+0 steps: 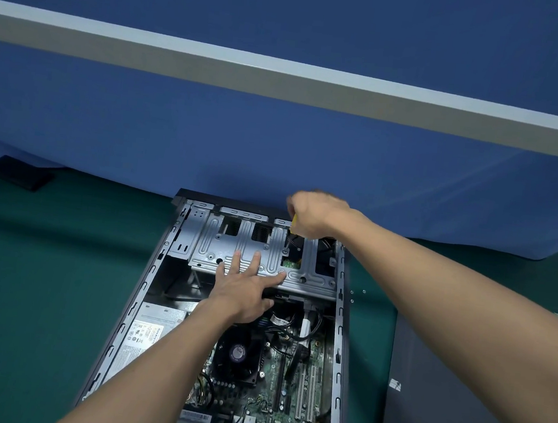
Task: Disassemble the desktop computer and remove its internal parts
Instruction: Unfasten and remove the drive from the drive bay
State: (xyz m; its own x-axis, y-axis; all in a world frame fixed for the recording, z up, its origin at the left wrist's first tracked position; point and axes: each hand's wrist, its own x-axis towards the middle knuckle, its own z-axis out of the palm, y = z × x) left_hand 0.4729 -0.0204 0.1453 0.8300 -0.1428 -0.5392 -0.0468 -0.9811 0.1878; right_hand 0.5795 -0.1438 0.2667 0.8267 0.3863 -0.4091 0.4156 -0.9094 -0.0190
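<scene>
An open desktop computer case point(147, 287) lies flat on a green mat. At its far end sits a silver metal drive cage point(213, 239). My left hand point(246, 286) rests flat on the cage's near edge, fingers spread and straight. My right hand point(314, 214) grips a yellow-handled screwdriver point(292, 228) held upright, its tip down at a screw point(285, 252) on the cage's right part. Nearer me lie the motherboard point(286, 399), a black CPU fan point(238, 354) and a silver power supply point(146, 331).
A grey side panel point(440, 397) lies on the mat to the right of the case. A few small loose screws point(358, 292) sit on the mat beside the case's right wall. A blue partition wall rises just behind the case. A dark flat object point(22, 174) lies far left.
</scene>
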